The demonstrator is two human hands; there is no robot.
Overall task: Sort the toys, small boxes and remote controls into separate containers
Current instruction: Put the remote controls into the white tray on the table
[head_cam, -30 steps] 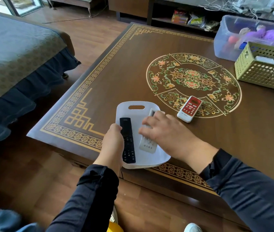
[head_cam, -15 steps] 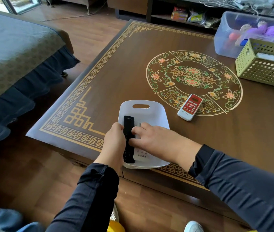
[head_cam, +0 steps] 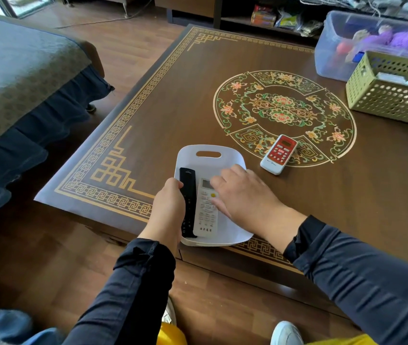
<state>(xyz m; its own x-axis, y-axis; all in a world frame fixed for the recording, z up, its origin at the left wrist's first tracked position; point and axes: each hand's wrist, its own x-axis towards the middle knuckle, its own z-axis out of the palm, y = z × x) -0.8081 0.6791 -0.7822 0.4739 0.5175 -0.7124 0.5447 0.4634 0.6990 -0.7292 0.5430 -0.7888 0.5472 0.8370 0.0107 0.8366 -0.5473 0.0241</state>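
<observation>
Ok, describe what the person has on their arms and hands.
Both arms wear long, dark navy sleeves reaching the wrists, the fabric wrinkled and bunched at the cuffs. The left hand and right hand are bare: no gloves, and no rings, watch or bracelet show.

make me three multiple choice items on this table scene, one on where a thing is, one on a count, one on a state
1. Where does the red and white remote control lie?
A. in the white plastic tray
B. on the brown patterned table top beside the tray
C. in the green perforated basket

2. How many remote controls lie in the white plastic tray?
A. one
B. two
C. three

3. What is the left hand doing?
A. resting flat on the table
B. lifting the basket
C. curled along the black remote control's edge

Answers:
1 B, it rests on the table, outside the tray.
2 B, the black remote control and the white remote control lie side by side.
3 C, its fingers wrap that remote's side.
</observation>
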